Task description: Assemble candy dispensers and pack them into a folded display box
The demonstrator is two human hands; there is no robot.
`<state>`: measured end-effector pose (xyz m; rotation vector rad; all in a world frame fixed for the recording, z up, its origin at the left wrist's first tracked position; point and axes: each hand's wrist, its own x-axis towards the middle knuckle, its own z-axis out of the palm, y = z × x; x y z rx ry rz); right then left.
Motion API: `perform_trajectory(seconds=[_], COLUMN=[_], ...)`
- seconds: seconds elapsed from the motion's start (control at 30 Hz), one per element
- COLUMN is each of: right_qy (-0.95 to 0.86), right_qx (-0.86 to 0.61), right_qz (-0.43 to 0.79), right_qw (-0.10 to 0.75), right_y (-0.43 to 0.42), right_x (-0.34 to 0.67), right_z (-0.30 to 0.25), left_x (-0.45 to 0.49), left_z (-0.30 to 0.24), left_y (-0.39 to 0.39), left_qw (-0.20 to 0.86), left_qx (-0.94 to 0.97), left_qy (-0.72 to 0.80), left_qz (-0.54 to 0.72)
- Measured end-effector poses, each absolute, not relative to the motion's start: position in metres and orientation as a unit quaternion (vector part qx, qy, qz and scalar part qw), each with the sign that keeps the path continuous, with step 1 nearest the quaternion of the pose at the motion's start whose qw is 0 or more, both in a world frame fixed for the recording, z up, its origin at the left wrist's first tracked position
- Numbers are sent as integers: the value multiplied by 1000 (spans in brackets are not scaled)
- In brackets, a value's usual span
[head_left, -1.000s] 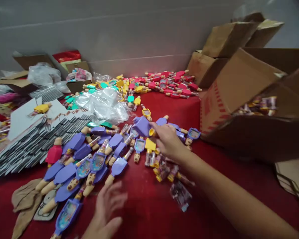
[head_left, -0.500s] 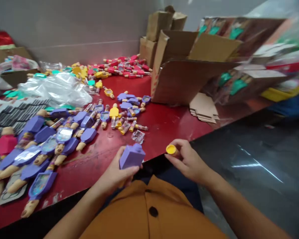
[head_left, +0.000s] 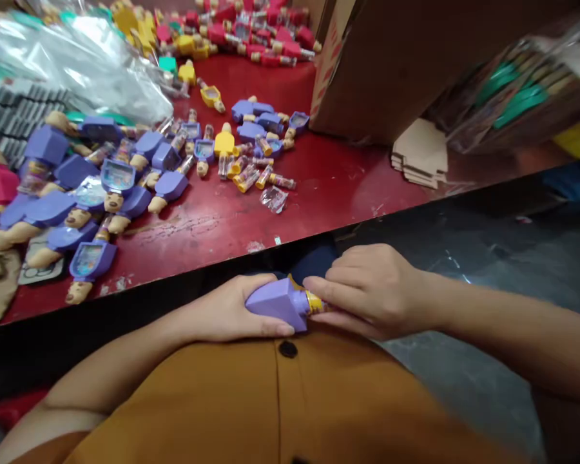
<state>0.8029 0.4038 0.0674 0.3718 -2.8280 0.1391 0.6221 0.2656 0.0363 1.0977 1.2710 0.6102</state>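
Observation:
My left hand is closed around a purple plastic toy body, its narrow neck pointing right. Pinched in my right hand is a small tube with a yellow end, most of it covered by my fingers. The yellow end meets the purple neck, just in front of my shirt and below the table edge. On the red table, several similar tubes with yellow ends lie loose beside purple toys with bear heads.
A large cardboard box stands at the back right, with flat card pieces by its base. Clear plastic bags lie at the back left. Red toys are heaped at the back. A crumpled plastic scrap lies near the front edge.
My hands have come together: the tube's yellow end, apart from the purple toy body before, now meets its neck. The view has tilted down and moved closer to the table.

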Motion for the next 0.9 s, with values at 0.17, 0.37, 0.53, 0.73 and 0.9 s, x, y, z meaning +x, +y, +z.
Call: perform_trajectory(seconds=[0.17, 0.37, 0.53, 0.73, 0.9], right_qy=[-974, -831, -750, -974, -762], right_qx=[77, -108, -155, -6, -163], right_qz=[208, 518, 587, 226, 562], right_qw=[57, -174, -262, -26, -279], right_y=[380, 384, 410, 430, 439], right_x=[806, 790, 769, 779, 774], right_z=[55, 41, 27, 23, 4], left_x=[620, 617, 608, 603, 602], left_z=[41, 37, 27, 20, 13], left_y=[250, 249, 265, 292, 308], left_qw=[510, 472, 423, 423, 330], left_qx=[602, 612, 585, 614, 708], left_qy=[577, 617, 683, 654, 623], left_qz=[212, 147, 112, 128, 34])
